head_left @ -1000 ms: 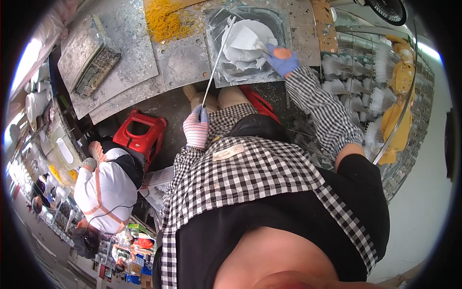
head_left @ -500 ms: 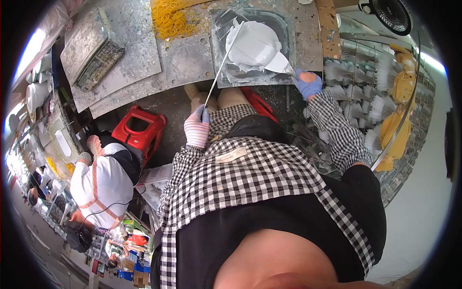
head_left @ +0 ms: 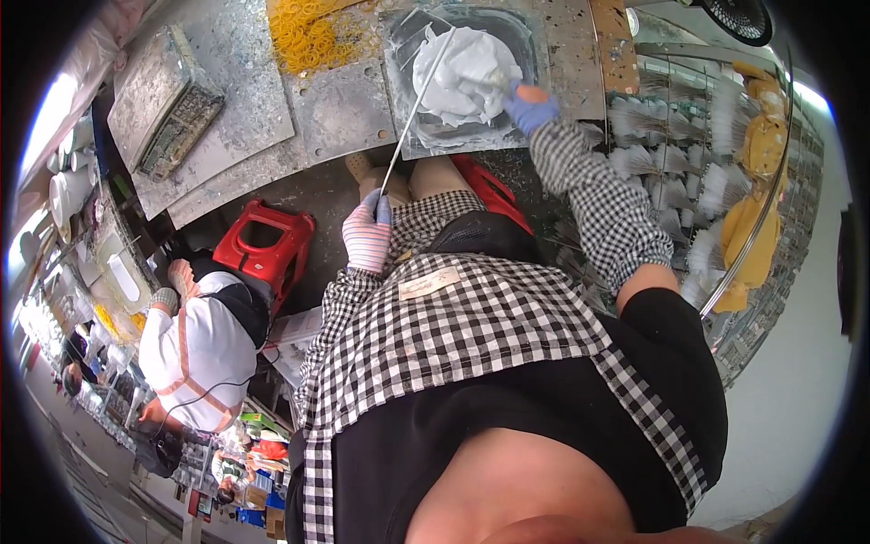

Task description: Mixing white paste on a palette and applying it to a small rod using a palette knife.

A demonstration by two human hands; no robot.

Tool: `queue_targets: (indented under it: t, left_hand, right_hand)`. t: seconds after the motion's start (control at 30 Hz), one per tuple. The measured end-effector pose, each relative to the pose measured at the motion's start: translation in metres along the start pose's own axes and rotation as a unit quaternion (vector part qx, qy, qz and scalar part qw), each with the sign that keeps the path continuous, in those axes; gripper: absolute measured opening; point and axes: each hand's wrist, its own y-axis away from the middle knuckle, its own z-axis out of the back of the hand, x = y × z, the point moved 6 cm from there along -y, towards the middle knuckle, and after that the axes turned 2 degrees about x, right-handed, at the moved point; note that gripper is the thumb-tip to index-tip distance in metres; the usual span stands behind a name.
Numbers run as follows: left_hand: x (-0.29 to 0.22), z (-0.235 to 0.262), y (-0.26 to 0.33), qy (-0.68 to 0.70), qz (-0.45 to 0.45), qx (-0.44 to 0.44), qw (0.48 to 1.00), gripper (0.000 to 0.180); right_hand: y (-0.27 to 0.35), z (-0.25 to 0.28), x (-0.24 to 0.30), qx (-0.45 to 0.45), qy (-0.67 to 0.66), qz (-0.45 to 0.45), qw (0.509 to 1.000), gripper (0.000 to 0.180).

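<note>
White sheets being worked in a metal tray with a long thin rod

Gloved left hand (head_left: 367, 238) is gripping the near end of the rod (head_left: 415, 104), which is slanting up and away across the white sheets (head_left: 467, 74); the blue-gloved right hand (head_left: 528, 107) is pinching the pile's right edge inside the metal tray (head_left: 535, 36), yellow rubber bands (head_left: 313, 36) lying well left of it

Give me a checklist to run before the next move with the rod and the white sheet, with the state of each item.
1. Left hand grips the thin rod: ok.
2. Right hand touches the white sheet: ok.
3. Sheet lies inside the metal tray: ok.
4. Rod tip reaches over the sheet: ok.
5. Yellow rubber bands lie apart from the tray: ok.
6. Firmness of right-hand fingers on the sheet: cannot tell.
</note>
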Motion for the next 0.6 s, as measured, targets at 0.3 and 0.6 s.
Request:
queue_targets:
  t: [0.3, 0.6]
  left_hand:
    - [-0.019, 0.006, 0.001, 0.041, 0.096, 0.060, 0.993, 0.023]
    - [0.002, 0.006, -0.001, -0.015, -0.044, -0.013, 0.999, 0.022]
  right_hand:
    - [0.008, 0.022, -0.023, 0.010, -0.008, -0.011, 1.000, 0.049]
    - [0.043, 0.010, -0.040, 0.135, 0.101, -0.011, 0.986, 0.047]
